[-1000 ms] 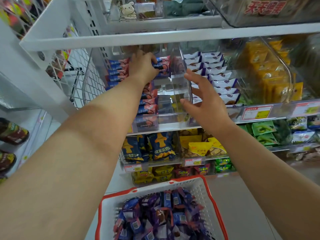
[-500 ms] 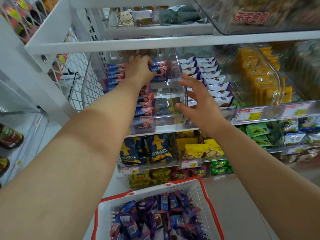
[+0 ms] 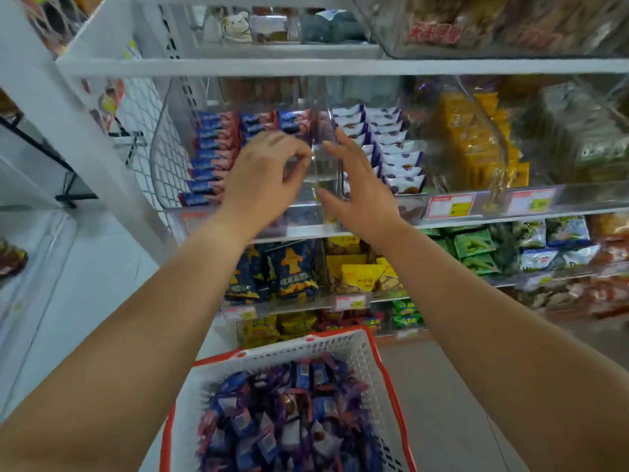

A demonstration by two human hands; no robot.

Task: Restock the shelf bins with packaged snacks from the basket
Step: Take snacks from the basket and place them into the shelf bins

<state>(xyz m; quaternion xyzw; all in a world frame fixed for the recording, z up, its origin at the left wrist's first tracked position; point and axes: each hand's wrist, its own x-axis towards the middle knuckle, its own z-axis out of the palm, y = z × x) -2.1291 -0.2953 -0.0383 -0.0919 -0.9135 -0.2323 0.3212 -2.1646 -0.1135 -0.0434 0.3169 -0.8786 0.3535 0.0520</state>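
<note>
a: from the head view, where do the hands sit?

b: both are up at the clear bin [image 3: 245, 107] on the left end of the middle shelf [image 3: 340, 67]. the left hand [image 3: 262, 178] is at the bin's front, fingers loosely curled, and i can't see anything between them. the right hand [image 3: 357, 189] is just beside it with fingers straight and spread, at the bin's clear right wall; i can't tell if it touches.

a: and the stock?

b: the packaged snacks [image 3: 282, 413] are heaped in the basket [image 3: 354, 349], white with a red rim, at the bottom of the view and below both forearms. inside the bin, blue and red packets [image 3: 211, 155] lie in rows running from the front edge toward the back, long sides across the bin.

a: so what does the next reach turn on?

b: i'd judge the basket lies straight down and toward the person from both hands, about midway between the arms, so neither is clearly nearer. either hand must pull out from under the shelf above [image 3: 218, 32] and drop. both arms are stretched forward and up, wrists near level with the bin's front lip.
</note>
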